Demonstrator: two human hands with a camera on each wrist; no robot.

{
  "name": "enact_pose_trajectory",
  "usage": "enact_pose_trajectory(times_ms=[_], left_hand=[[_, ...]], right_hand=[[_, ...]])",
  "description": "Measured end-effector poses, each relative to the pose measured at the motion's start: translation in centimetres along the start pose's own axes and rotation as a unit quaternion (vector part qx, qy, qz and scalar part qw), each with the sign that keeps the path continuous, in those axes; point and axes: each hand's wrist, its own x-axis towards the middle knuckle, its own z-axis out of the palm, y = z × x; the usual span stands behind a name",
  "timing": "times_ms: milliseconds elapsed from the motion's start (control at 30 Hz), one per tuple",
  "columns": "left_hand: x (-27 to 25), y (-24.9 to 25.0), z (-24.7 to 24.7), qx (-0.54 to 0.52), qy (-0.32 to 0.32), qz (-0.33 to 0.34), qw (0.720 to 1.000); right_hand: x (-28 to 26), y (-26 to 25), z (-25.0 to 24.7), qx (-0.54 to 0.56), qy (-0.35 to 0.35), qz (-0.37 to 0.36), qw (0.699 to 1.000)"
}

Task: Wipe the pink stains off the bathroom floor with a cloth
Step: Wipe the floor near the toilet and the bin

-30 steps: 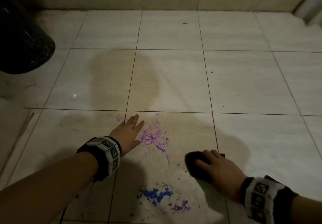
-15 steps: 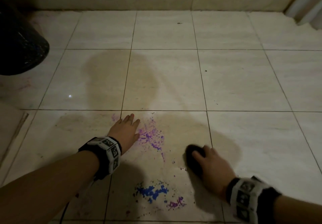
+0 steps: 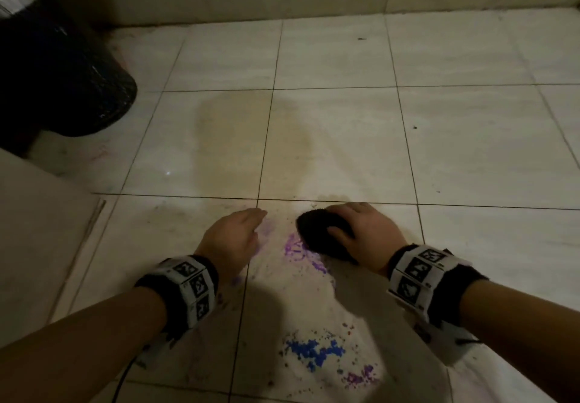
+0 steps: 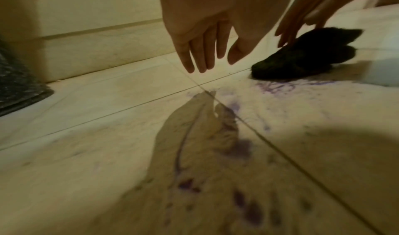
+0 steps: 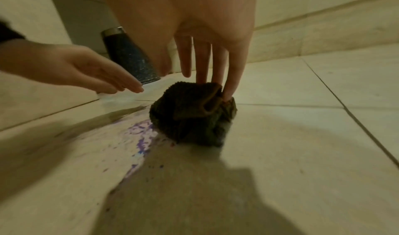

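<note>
Head view shows the right hand (image 3: 364,233) pressing a bunched dark cloth (image 3: 323,233) onto the tiled bathroom floor (image 3: 470,151), at the far edge of a pink-purple stain (image 3: 298,250) that spreads toward the person just beside the cloth. The grip here is loose: in the right wrist view the fingers (image 5: 232,78) run nearly straight down onto the top of the wad, with the thumb resting against the cloth's near side in the head view, so the cloth is pushed and steered more than clenched. The left hand (image 3: 232,239) is flat and open with its fingers together, holding nothing; the left wrist view shows it hovering a little above the floor over a grout line, with its shadow below, to the left of the stain. Nearer the person lie a blue splatter (image 3: 310,352) and a second small pink-purple patch (image 3: 361,377), both apart from the cloth. A dark bin (image 3: 66,67) stands at the far left by the wall. Judging by this, the wiping step is under way on the upper stain, which is smeared but far from gone. The next move probably calls for drawing the cloth back through the stain with firm downward pressure, repeating strokes, then shifting to the lower pink patch; smearing pigment into the grout is the likely risk.
</note>
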Motion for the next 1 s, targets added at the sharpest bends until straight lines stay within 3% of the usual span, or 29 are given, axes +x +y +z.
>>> enact_pose_trajectory(times_ms=[133, 233, 333, 533, 633, 733, 867, 933, 1000], left_hand=[[1.3, 4.5, 0.7, -0.032, 0.017, 0.092, 0.995], [3.5, 7.8, 2.0, -0.011, -0.021, 0.151, 0.988], [5.3, 9.8, 2.8, 0.064, -0.054, 0.141, 0.986], [6.1, 8.2, 0.6, 0.028, 0.016, 0.161, 0.986], [5.5, 2.5, -2.7, -0.055, 0.099, 0.070, 0.991], [4.9, -6.3, -5.5, -0.054, 0.169, -0.061, 0.982], [3.1, -16.0, -5.9, 0.008, 0.141, -0.223, 0.965], [2.5, -18.5, -5.0, 0.009, 0.123, -0.255, 0.959], [2.6, -19.7, -3.8, 0.001, 0.104, -0.244, 0.964]], right_hand=[[-0.9, 2.5, 0.3, 0.036, 0.116, 0.058, 0.991], [-1.6, 4.8, 0.4, 0.018, 0.124, 0.090, 0.988], [-2.1, 5.9, 0.2, 0.007, 0.128, 0.105, 0.986], [-0.6, 5.2, -0.6, 0.018, 0.145, 0.107, 0.983], [1.1, 4.0, -0.4, 0.020, 0.145, 0.073, 0.987], [2.9, 2.0, 0.6, 0.014, 0.138, 0.022, 0.990], [4.3, -0.7, 2.3, 0.024, 0.135, -0.019, 0.990], [4.5, -1.7, 2.9, 0.036, 0.134, -0.033, 0.990], [4.6, -2.2, 3.4, 0.035, 0.116, -0.041, 0.992]])
